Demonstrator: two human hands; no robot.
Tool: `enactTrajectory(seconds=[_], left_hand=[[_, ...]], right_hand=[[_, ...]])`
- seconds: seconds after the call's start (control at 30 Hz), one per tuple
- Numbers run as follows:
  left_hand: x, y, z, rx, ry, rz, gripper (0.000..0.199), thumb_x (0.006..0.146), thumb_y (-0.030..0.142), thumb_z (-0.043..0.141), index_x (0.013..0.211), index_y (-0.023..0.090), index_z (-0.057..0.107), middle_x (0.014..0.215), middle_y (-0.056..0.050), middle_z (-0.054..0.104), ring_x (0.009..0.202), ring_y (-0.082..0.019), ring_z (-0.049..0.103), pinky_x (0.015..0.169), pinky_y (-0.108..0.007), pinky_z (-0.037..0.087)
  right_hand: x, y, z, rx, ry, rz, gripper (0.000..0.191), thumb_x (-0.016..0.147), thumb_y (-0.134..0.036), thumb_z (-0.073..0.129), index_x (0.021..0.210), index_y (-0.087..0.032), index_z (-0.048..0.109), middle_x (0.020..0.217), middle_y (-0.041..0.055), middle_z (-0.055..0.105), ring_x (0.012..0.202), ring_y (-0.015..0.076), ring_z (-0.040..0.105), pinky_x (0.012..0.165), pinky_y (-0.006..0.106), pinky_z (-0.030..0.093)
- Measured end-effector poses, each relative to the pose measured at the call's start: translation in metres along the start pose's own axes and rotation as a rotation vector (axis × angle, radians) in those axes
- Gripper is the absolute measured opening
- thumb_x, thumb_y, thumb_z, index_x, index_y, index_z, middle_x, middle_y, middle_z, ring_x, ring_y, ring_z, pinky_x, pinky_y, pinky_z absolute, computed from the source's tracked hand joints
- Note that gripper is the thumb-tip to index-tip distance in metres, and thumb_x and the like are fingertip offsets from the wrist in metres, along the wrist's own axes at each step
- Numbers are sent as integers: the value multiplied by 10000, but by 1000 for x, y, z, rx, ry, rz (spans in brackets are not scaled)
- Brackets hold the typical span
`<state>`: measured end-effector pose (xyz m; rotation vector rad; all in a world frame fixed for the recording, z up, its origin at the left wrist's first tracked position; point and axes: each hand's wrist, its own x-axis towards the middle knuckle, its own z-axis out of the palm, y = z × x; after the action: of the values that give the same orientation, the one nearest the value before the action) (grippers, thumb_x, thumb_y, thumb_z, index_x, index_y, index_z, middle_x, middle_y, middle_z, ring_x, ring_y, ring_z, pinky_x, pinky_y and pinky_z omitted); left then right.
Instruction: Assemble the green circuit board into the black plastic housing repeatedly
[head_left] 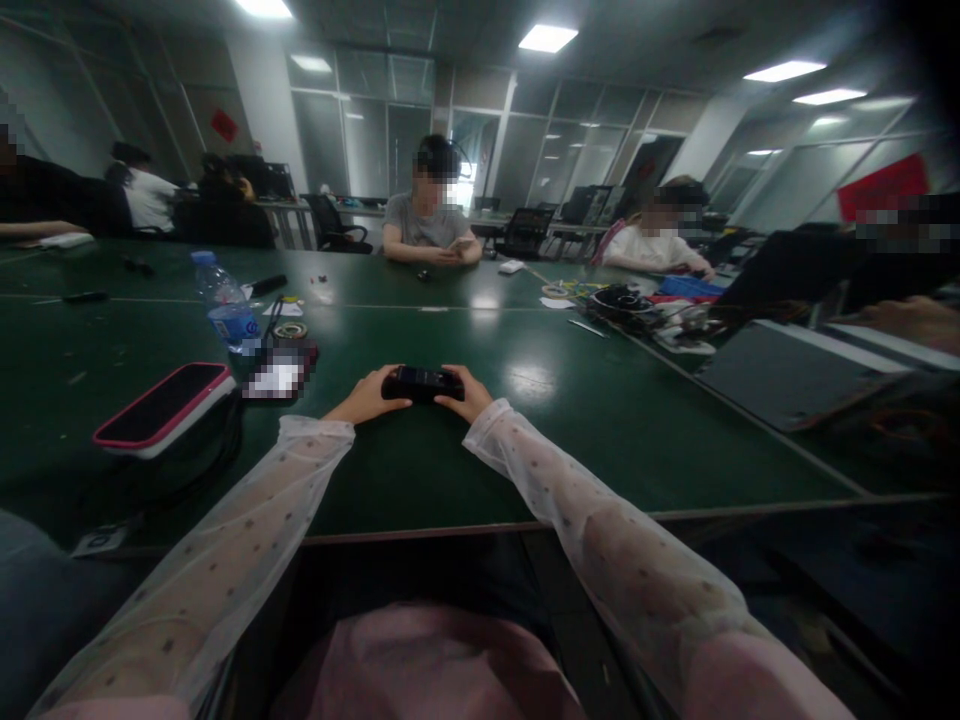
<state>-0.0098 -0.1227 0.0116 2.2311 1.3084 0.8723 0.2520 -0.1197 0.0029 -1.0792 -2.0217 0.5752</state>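
Note:
A black handheld device (pixel 423 384) with a dark screen on its top face is held between my two hands, low over the green table (pixel 420 470). My left hand (pixel 370 394) grips its left end, thumb along the near side. Around the right end my right hand (pixel 466 394) is closed the same way. Whether the device touches the table I cannot tell. To the left of my left hand lies a phone (pixel 279 374) with a lit, blurred-out screen. A roll of tape (pixel 290 331) lies just beyond that phone.
On the left are a water bottle (pixel 229 305) and a pink-rimmed, black-topped white case (pixel 169 408) with a dark strap. To the right lie tangled cables (pixel 622 300), a pen (pixel 588 328) and a grey box (pixel 802 375). Several people sit around, one person (pixel 427 215) directly across.

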Motion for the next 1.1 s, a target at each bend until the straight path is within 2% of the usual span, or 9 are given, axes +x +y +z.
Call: enactTrajectory(seconds=[0.17, 0.47, 0.67, 0.9, 1.1], left_hand=[[1, -1, 0, 3, 1, 5, 795, 700, 514, 768, 1358, 195, 457, 1296, -153, 600, 1186, -330, 580, 992, -501, 441], [1, -2, 1, -1, 2, 0, 799, 686, 514, 782, 1340, 185, 462, 1284, -161, 602, 1178, -337, 588, 1000, -513, 438], [0, 1, 0, -18, 7, -12, 766, 698, 495, 776, 1328, 182, 472, 1294, -158, 598, 1188, -331, 584, 1014, -512, 429], [-1, 4, -1, -13, 15, -15, 742, 698, 470, 778, 1310, 163, 491, 1280, -161, 605, 1175, -333, 588, 1024, -516, 421], [-1, 4, -2, -33, 8, -42, 689, 699, 462, 784, 1275, 190, 522, 1254, -132, 628, 1168, -329, 598, 1013, -511, 441]], right_hand=[[1, -10, -3, -30, -13, 14, 607, 717, -268, 770, 1258, -193, 504, 1213, 133, 640, 1140, 272, 629, 1005, 464, 482], [0, -13, -1, 20, 37, 59, 521, 701, -248, 785, 1158, -212, 539, 1102, 90, 678, 1041, 251, 670, 955, 465, 515], [1, -12, 0, 18, 42, 44, 516, 697, -241, 785, 1150, -224, 538, 1099, 78, 678, 1041, 254, 670, 946, 470, 522], [1, -13, 2, 42, 60, 46, 531, 704, -242, 779, 1167, -173, 526, 1140, 134, 662, 1069, 269, 661, 960, 461, 521], [1, -13, 3, 98, 103, 34, 513, 710, -247, 775, 1159, -229, 527, 1124, 85, 665, 1065, 253, 660, 955, 481, 529]])
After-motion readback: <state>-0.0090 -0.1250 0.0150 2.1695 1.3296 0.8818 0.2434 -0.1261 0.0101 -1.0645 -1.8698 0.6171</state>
